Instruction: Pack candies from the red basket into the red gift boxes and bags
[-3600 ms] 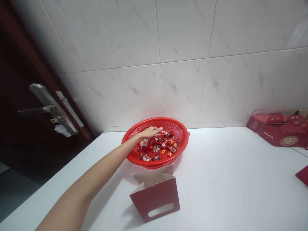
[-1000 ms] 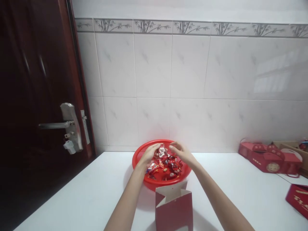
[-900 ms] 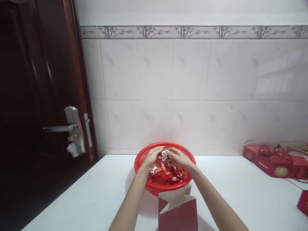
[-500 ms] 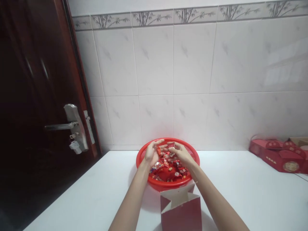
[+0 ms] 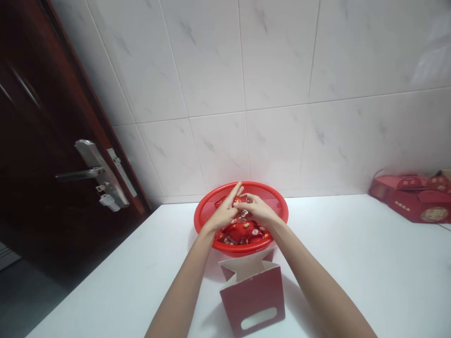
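My left hand (image 5: 226, 212) is over the red basket (image 5: 199, 211), fingers pointing up and away, with a red packet (image 5: 238, 199) partly showing against them. Beside it, my right hand (image 5: 258, 210) has curled fingers on a dark red packet, mostly hidden; its fingertips meet my left hand. Below both hands, several shiny red wrapped packets (image 5: 243, 231) lie in the basket. An open-topped dark red paper box (image 5: 253, 295) with a pale inside and a handle slot stands in front of the basket, slightly tilted in view.
White tabletop (image 5: 352, 263) surrounds the basket and box. A grey-white tiled wall (image 5: 218, 155) rises behind. Red decorated boxes (image 5: 416, 199) sit at the far right. A dark wooden door (image 5: 42, 155) with a metal handle (image 5: 79, 174) and keys is at the left.
The view has tilted down and turned slightly, showing more of the paper box and its handle slot. My hands have drawn together, and my right fingertips now meet my left hand.
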Demonstrator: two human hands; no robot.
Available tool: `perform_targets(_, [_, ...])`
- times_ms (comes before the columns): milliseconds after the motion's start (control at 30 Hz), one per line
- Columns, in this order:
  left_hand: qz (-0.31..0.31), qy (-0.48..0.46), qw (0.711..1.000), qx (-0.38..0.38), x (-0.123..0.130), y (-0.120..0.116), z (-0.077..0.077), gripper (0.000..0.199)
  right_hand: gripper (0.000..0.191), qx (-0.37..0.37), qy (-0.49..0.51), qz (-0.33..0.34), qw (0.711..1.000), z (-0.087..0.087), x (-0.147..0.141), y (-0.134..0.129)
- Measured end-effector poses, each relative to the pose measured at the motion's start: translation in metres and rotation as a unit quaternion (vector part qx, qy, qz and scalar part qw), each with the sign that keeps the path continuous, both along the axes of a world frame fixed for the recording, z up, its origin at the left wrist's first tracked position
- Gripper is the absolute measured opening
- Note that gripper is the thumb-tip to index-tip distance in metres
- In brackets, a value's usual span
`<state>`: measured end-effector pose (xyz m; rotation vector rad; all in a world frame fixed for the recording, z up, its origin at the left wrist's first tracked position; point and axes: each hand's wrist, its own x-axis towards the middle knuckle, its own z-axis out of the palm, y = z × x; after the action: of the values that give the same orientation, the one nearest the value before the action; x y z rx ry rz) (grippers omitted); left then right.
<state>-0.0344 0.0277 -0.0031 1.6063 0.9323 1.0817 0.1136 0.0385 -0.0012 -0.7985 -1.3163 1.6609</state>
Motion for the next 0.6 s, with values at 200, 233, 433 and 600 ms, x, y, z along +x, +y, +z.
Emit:
perform_targets(200, [0.004, 0.028, 0.999, -0.015, -0.006, 0.000, 0.006, 0.100, 0.016, 0.035, -0.024, -0.076, 0.996, 0.003, 0.002, -0.001])
perform_targets(233, [0.039, 0.044, 0.998, -0.019, -0.008, 0.002, 0.005, 0.092, 0.015, 0.037, -0.012, -0.100, 0.994, 0.004, 0.002, -0.001])
perform_targets(433, [0.073, 0.419, 0.903, -0.062, -0.020, 0.017, -0.011, 0.020, 0.014, 0.023, 0.025, -0.211, 0.977, 0.010, 0.000, 0.000])
perform_targets(600, [-0.039, 0.618, 0.783, -0.061, -0.011, 0.009, -0.013, 0.019, 0.016, 0.029, 0.042, -0.238, 0.970, 0.007, 0.001, 0.003])
